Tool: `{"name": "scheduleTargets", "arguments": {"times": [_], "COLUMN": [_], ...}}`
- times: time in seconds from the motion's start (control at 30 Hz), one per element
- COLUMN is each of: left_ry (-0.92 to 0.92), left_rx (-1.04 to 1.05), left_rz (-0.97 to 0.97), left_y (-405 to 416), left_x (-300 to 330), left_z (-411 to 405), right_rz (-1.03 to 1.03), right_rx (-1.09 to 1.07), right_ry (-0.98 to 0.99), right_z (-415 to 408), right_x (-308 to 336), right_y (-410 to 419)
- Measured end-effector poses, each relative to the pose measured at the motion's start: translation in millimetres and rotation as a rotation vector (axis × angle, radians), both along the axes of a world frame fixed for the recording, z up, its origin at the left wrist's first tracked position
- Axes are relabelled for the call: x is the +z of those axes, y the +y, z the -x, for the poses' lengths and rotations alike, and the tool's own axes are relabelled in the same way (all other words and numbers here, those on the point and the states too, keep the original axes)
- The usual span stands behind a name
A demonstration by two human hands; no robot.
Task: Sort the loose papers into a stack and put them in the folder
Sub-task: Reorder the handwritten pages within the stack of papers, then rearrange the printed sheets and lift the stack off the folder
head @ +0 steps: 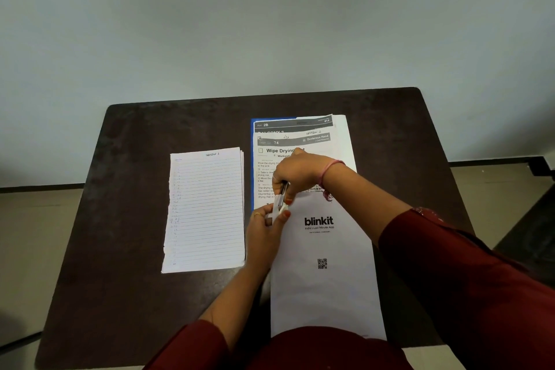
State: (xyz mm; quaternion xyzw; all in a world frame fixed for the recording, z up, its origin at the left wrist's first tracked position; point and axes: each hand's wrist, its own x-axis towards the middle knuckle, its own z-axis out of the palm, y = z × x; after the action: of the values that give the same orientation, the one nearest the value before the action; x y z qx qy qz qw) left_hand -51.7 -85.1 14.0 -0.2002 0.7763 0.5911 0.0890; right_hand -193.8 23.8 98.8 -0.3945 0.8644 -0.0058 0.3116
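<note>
A small black-and-white tool that looks like a stapler (280, 201) sits at the top left corner of a white sheet printed "blinkit" (324, 264). My right hand (298, 174) grips its upper dark end from above. My left hand (265, 231) pinches its lower white end between thumb and fingers. Printed sheets (295, 141) lie overlapped on a blue folder (252, 165) at the right of the table, with the blinkit sheet's top over them. A neat stack of lined handwritten papers (207, 210) lies to the left, apart from both hands.
The dark brown table (126, 189) stands against a pale wall. Its front edge is near my body and its right edge is close to the folder. Tiled floor shows on both sides.
</note>
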Motion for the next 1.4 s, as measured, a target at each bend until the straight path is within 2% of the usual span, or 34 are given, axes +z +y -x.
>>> {"name": "scheduleTargets", "arguments": {"times": [0.3, 0.37, 0.5, 0.67, 0.8, 0.93, 1.0, 1.23, 1.4], "left_ry": [0.013, -0.023, -0.124, -0.130, -0.146, -0.198, -0.204, -0.196, -0.180], "left_rx": [0.024, 0.019, 0.021, 0.006, 0.020, -0.016, -0.046, -0.082, -0.059], "left_rz": [0.046, -0.017, -0.263, -0.305, -0.273, -0.254, -0.234, -0.181, -0.168], "left_y": [3, 1, -4, -7, -9, -11, -10, -6, -3], "left_x": [7, 10, 15, 15, 13, 12, 13, 15, 16], "left_z": [5, 5, 3, -1, -9, -16, -21, -41, -44], "right_rz": [-0.037, -0.038, 0.020, 0.185, 0.399, 0.710, 0.761, 0.554, 0.273], "right_rx": [0.045, 0.037, -0.027, -0.199, -0.505, -1.016, -1.258, -1.745, -1.775], "right_ry": [0.073, 0.067, -0.009, -0.054, 0.028, 0.081, 0.095, 0.316, 0.334], "right_z": [-2, -2, -6, -13, -28, -63, -84, -156, -186], "right_x": [-7, -7, -6, -2, -7, -32, -43, -75, -88], "right_y": [0, 3, 14, 41, 75, 110, 126, 166, 171]}}
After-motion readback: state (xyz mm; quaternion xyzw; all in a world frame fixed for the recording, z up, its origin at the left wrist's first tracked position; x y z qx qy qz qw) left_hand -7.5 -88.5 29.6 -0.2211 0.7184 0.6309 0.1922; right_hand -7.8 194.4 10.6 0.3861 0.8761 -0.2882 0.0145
